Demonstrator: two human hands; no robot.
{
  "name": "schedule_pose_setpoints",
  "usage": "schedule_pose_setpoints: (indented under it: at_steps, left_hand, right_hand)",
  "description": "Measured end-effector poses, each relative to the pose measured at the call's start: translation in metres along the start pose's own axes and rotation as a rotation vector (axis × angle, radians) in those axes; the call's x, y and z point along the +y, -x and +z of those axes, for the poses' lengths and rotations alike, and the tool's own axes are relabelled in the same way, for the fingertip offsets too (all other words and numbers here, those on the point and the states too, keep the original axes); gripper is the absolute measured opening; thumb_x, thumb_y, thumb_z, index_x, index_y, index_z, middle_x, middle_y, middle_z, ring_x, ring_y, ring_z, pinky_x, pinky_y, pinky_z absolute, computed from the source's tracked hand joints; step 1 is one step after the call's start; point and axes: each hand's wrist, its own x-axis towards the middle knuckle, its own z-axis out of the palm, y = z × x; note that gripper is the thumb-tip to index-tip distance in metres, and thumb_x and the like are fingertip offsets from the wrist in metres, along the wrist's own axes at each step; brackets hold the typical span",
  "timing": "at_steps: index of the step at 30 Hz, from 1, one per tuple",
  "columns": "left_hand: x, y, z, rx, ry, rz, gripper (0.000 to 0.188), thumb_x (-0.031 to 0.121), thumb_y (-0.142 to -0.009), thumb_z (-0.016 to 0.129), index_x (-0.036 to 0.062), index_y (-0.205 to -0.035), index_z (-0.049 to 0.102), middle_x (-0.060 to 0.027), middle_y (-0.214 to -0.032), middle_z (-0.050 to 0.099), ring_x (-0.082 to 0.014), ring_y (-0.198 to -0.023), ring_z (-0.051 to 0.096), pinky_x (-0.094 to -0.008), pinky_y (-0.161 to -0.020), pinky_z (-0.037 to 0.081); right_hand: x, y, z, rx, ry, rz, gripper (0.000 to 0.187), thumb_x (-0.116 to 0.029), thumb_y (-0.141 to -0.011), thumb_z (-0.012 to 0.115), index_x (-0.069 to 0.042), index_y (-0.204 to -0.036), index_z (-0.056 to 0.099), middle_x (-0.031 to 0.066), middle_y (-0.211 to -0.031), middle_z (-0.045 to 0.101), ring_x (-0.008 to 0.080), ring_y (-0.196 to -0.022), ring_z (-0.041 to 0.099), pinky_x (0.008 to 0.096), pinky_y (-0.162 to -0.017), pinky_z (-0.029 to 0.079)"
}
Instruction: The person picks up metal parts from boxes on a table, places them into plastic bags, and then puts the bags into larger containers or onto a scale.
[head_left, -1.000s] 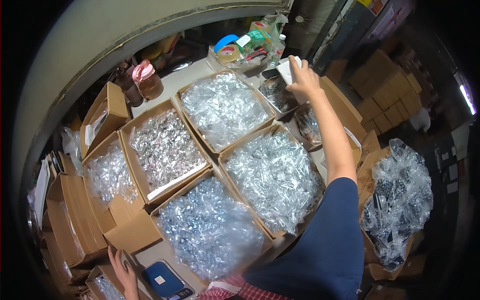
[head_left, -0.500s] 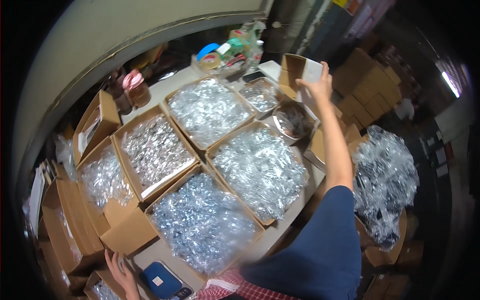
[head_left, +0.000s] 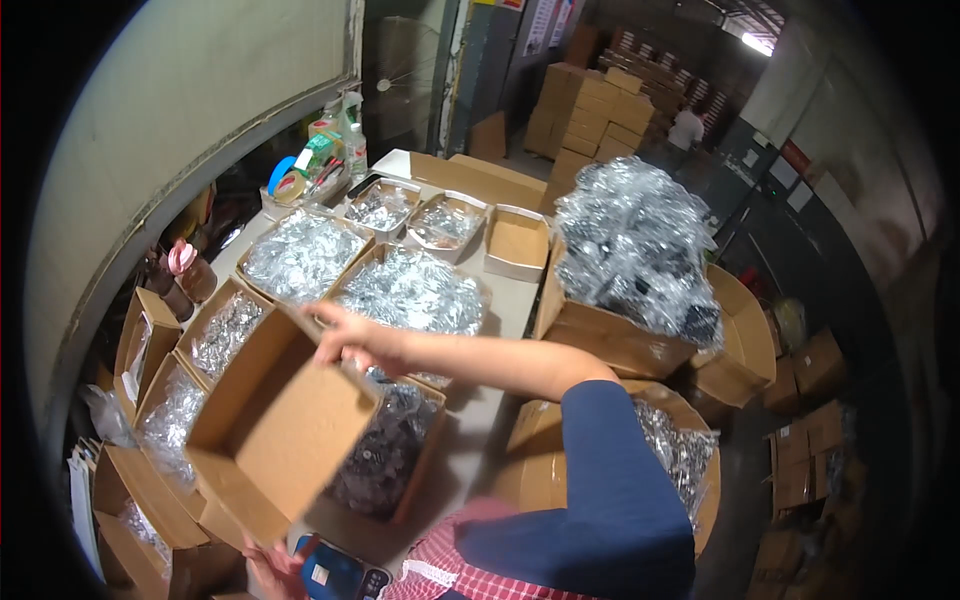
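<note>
Carton [head_left: 300,440] now over near edge of bench [head_left: 475,435], no longer far edge: our right hand [head_left: 355,340] grips it; left hand [head_left: 275,572] within reach, grip unclear.

On the left side, a pale wall [head_left: 200,80] curves along the work table [head_left: 512,300], which has a light-coloured top. At the far side, many brown cartons [head_left: 600,110] are standing in stacks. Above them, to the right, one bright lamp [head_left: 757,44] is shining. The floor [head_left: 740,440] at right looks dark.

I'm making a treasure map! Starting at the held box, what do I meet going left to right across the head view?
Held box → small box → plastic heap → lower-right boxes.
</note>
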Motion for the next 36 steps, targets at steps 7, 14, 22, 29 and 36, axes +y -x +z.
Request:
schedule_pose_setpoints:
  at_steps: [7, 14, 22, 29, 36]
  left_hand:
    - [0.006, 0.074, -0.031, 0.276, -0.034, -0.133, 0.054, 0.046, -0.09, 0.058, 0.009, -0.128, 0.046, -0.0127, -0.119, 0.056, -0.0262, -0.104, 0.059, -0.0433, -0.074, 0.056]
    - [0.002, 0.148, -0.087, 0.278, 0.03, -0.181, 0.056, 0.044, -0.094, 0.056, 0.0028, -0.13, 0.044, -0.0148, -0.123, 0.052, -0.0276, -0.107, 0.058, -0.0418, -0.077, 0.056]
    - [-0.026, 0.177, -0.113, 0.207, -0.228, -0.216, 0.057, 0.042, -0.095, 0.056, 0.004, -0.134, 0.041, -0.0122, -0.126, 0.052, -0.0247, -0.109, 0.056, -0.0398, -0.082, 0.054]
    - [-0.064, 0.152, -0.118, 0.277, -0.216, -0.205, 0.056, 0.043, -0.092, 0.058, 0.0002, -0.127, 0.046, -0.0138, -0.115, 0.055, -0.0246, -0.102, 0.059, -0.0417, -0.079, 0.055]
    - [-0.101, 0.143, -0.139, 0.352, -0.173, -0.241, 0.047, 0.033, -0.09, 0.059, -0.0016, -0.122, 0.05, -0.0157, -0.1, 0.062, -0.0257, -0.078, 0.065, -0.0358, -0.062, 0.056]
  right_hand:
    - [0.057, 0.071, 0.107, -0.181, 0.561, 0.051, 0.112, -0.043, -0.079, 0.071, -0.001, -0.151, -0.004, 0.028, -0.153, 0.015, 0.0317, -0.142, 0.022, 0.0401, -0.111, 0.03]
    - [0.089, 0.093, 0.176, -0.259, 0.595, 0.179, 0.095, -0.012, -0.08, 0.061, -0.01, -0.154, 0.001, 0.0108, -0.094, 0.065, 0.0122, -0.08, 0.059, 0.0272, -0.072, 0.049]
    - [0.19, 0.046, 0.173, -0.084, 1.081, -0.215, 0.04, -0.016, -0.073, 0.059, 0.0, -0.109, 0.059, 0.0219, -0.088, 0.066, 0.0369, -0.086, 0.065, 0.0438, -0.075, 0.05]
    - [0.224, 0.026, 0.179, 0.154, 1.105, -0.261, 0.025, -0.019, -0.081, 0.055, -0.004, -0.1, 0.058, 0.0244, -0.091, 0.065, 0.0424, -0.09, 0.063, 0.0498, -0.079, 0.05]
    - [0.221, 0.03, 0.175, -0.141, 1.151, -0.183, 0.041, -0.011, -0.07, 0.061, -0.005, -0.11, 0.054, 0.0245, -0.096, 0.064, 0.0417, -0.094, 0.062, 0.0488, -0.08, 0.05]
